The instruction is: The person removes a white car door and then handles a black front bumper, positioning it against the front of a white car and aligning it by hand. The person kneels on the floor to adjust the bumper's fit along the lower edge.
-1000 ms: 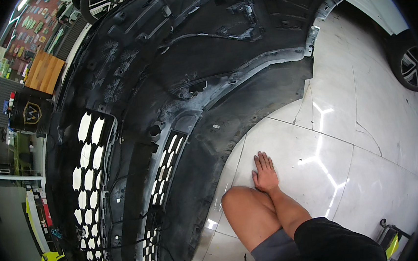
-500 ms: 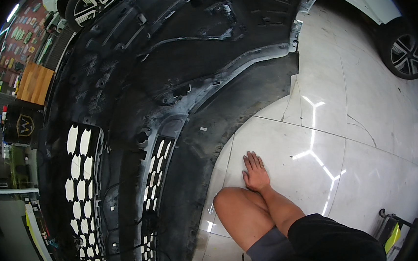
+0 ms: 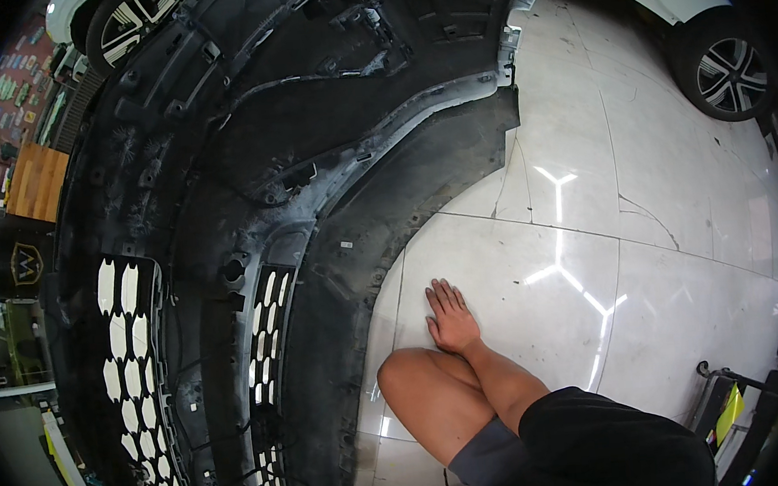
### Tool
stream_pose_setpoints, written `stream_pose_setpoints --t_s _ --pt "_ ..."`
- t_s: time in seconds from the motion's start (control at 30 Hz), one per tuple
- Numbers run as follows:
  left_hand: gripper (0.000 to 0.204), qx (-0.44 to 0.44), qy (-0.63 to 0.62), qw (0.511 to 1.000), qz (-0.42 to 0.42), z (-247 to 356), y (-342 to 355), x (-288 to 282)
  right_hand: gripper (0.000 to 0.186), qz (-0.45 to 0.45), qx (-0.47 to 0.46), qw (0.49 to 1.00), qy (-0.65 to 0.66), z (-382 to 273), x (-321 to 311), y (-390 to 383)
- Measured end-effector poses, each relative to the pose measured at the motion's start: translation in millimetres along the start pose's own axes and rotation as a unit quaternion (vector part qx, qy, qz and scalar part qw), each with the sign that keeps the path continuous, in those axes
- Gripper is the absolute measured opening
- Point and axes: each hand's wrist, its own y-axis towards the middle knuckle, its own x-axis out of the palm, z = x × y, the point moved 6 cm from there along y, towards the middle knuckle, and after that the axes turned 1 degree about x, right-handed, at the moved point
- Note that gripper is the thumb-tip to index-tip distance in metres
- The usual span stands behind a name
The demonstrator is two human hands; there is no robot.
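My right hand [image 3: 452, 320] is open and palm down, with the fingers stretched out and the thumb toward the left. It lies over the pale tiled floor just beyond my bent knee [image 3: 418, 382]; whether it presses on the floor I cannot tell. To its left, apart from the fingers, a large black car bumper [image 3: 317, 258] shows its inner side, with ribs, clips and thin cables. A wide honeycomb grille [image 3: 126, 341] and a narrower lower grille [image 3: 268, 330] are set in it. My left hand is out of the picture.
White cars stand at the far side, one wheel [image 3: 731, 77] at the upper right and another wheel [image 3: 130, 30] at the upper left. A dark wheeled stand [image 3: 722, 409] with a yellow-green piece is at lower right. A wooden panel [image 3: 37, 182] is at left.
The whole view has shifted, so the bumper and floor sit farther left in the picture. My right hand keeps its flat pose beside the knee.
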Motion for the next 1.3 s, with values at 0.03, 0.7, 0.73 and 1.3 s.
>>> stream_pose_setpoints --t_s 0.03,0.7,0.73,1.3 --pt "0.044 0.001 -0.002 1.000 0.000 -6.3 -2.2 1.3 0.062 0.000 0.000 1.000 0.002 -0.2 0.3 -0.2" --pt "0.043 -0.002 -0.021 1.000 0.003 -22.9 -4.6 0.6 0.064 -0.008 0.002 1.000 -0.013 -0.2 3.9 2.1" --pt "0.043 -0.002 -0.022 1.000 0.004 -20.5 -3.6 -0.4 0.064 -0.010 0.003 1.000 -0.011 -1.0 3.9 1.9" --pt "0.043 -0.017 -0.043 0.999 0.014 -28.8 -10.3 1.3 0.064 -0.015 0.005 1.000 -0.013 0.2 4.2 3.1"
